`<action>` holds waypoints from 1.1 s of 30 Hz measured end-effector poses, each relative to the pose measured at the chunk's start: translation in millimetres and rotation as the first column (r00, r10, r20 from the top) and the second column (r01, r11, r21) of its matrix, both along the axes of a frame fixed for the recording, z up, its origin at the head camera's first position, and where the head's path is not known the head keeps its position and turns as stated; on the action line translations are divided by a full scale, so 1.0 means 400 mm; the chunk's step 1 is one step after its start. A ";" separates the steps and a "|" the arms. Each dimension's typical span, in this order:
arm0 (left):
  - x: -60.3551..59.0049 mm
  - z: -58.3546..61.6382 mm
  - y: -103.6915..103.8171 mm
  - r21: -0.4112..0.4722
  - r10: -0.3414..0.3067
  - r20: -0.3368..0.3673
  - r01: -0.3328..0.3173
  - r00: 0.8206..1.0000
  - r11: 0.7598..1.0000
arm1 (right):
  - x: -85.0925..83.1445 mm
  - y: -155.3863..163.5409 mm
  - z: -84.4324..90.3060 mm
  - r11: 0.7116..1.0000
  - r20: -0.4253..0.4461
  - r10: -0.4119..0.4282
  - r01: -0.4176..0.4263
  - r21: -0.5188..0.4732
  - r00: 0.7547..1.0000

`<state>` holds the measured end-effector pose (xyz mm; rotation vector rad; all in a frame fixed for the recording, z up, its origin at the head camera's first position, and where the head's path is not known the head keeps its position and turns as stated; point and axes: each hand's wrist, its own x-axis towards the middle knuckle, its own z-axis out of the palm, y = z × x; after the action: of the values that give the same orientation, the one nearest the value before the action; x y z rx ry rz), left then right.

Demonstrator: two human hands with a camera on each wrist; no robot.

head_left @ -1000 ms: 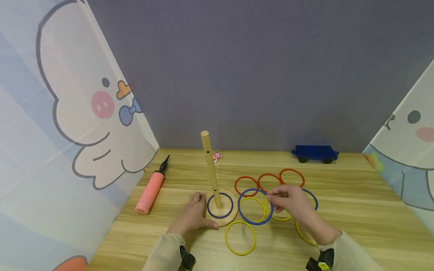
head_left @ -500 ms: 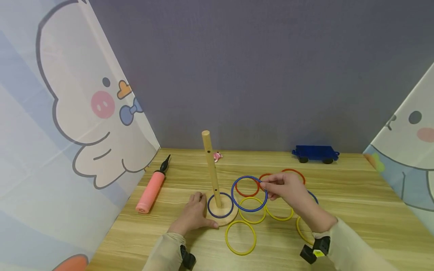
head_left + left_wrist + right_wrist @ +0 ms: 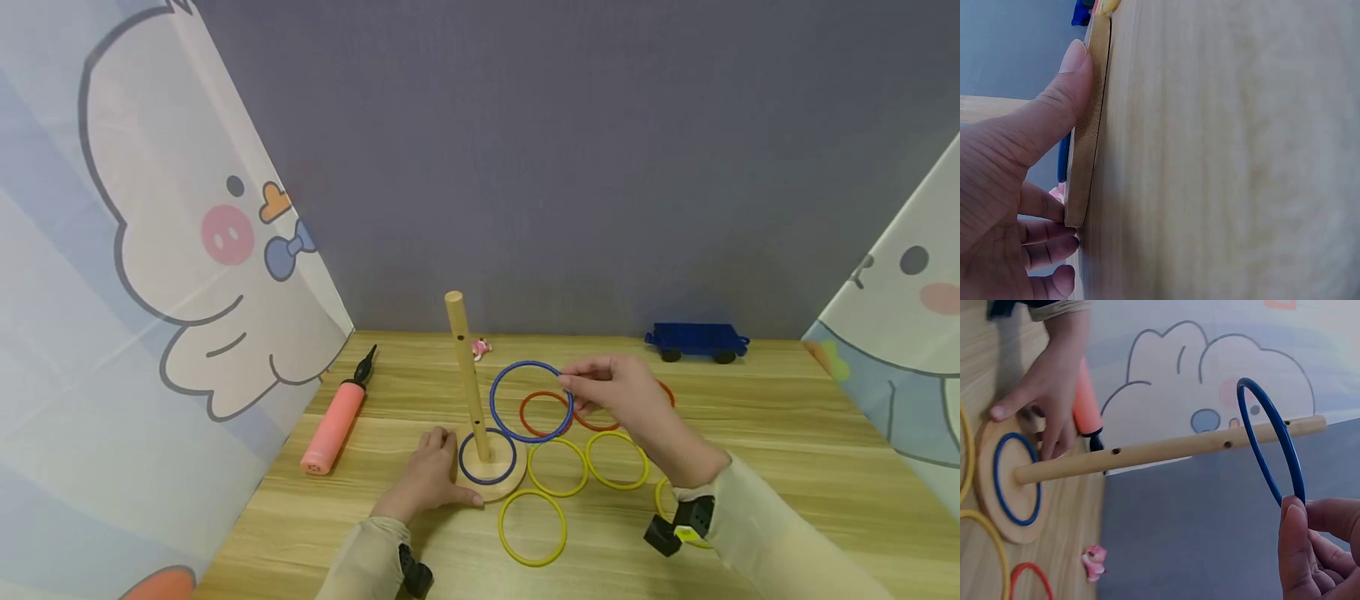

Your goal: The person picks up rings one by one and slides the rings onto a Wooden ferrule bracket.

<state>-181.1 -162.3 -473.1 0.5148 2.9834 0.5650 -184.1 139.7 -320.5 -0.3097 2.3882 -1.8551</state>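
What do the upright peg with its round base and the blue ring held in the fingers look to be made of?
The peg and its round base look like pale unvarnished wood: light tan, matt, with drilled holes along the peg. The blue ring, pinched by the right hand, looks like thin plastic: even bright colour, smooth and slightly glossy, though coated wire cannot be ruled out. The left hand rests on the base.
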 end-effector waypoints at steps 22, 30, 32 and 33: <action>0.003 -0.008 -0.004 -0.016 -0.005 -0.013 0.005 1.000 1.000 | 0.001 -0.065 0.126 0.983 -0.102 -0.011 -0.008 -0.184 0.995; 0.002 -0.014 -0.007 -0.018 -0.008 -0.015 0.008 1.000 1.000 | -0.003 -0.096 0.154 0.951 -0.113 -0.031 -0.005 -0.310 0.993; 0.000 -0.016 -0.008 -0.018 -0.010 -0.024 0.010 1.000 1.000 | -0.003 -0.105 0.162 0.941 -0.117 -0.038 -0.003 -0.339 0.992; -0.001 -0.017 -0.008 -0.018 -0.012 -0.027 0.011 1.000 1.000 | -0.004 -0.110 0.166 0.934 -0.117 -0.040 -0.004 -0.356 0.992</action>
<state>-181.5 -165.4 -479.9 0.5424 3.0064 0.5343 -185.6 95.8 -254.2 -0.4427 2.1160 -2.3400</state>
